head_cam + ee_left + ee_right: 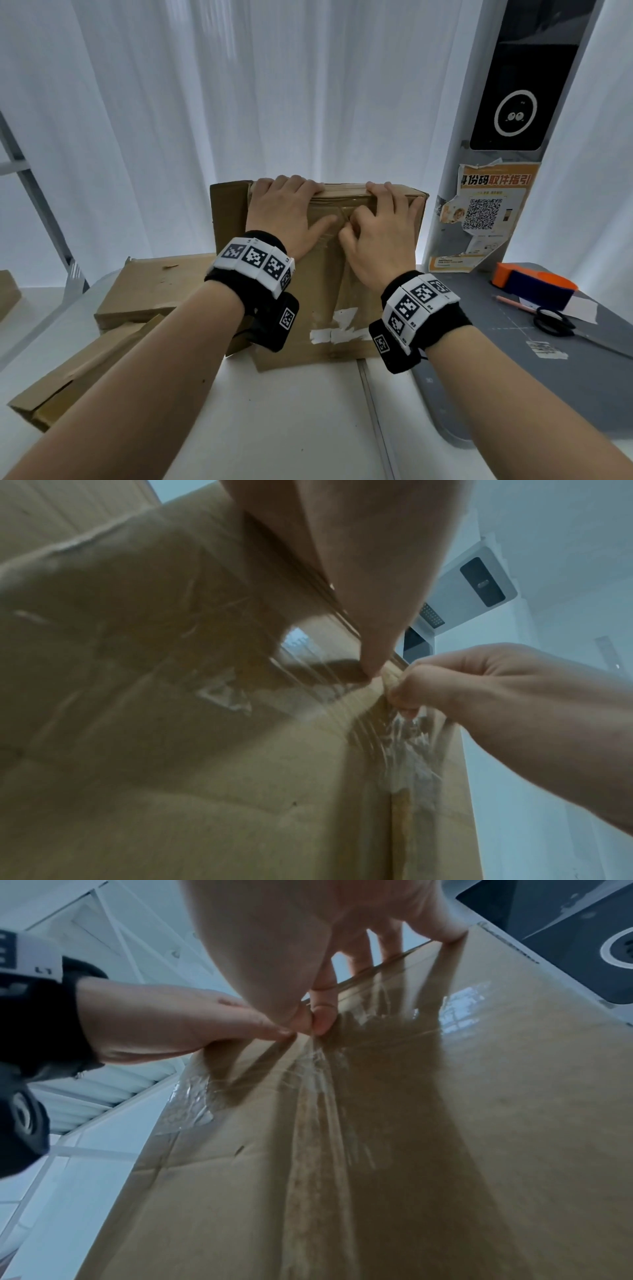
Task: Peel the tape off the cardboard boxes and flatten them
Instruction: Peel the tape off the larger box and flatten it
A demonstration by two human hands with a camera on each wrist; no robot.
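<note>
Brown flattened cartons (85,363) lay nearest, at left on white table (291,428), with another flat one (154,287) stacked just behind. Stood upright beyond them, mid-table: sealed cardboard box (308,308), torn white label (337,330) low on near face. Clear tape (318,1110) ran up centre seam, wrinkled and partly lifted near top. Left hand (286,214) draped over top edge, fingers curled over rim, thumb flat on face, bracing. Right hand (378,236) pinched lifted tape end between thumb and forefinger (323,1018), other fingers hooked on top edge. Judged: box light and stiff but tippy when pulled, so needed bracing; tape thin, slick, stretchy, prone to shredding; best gripped at bunched end, pulled low along seam. Seen at right: scissors (555,323), orange-blue tape dispenser (534,284) on grey mat (548,394). Farthest: white curtain (239,102).
</note>
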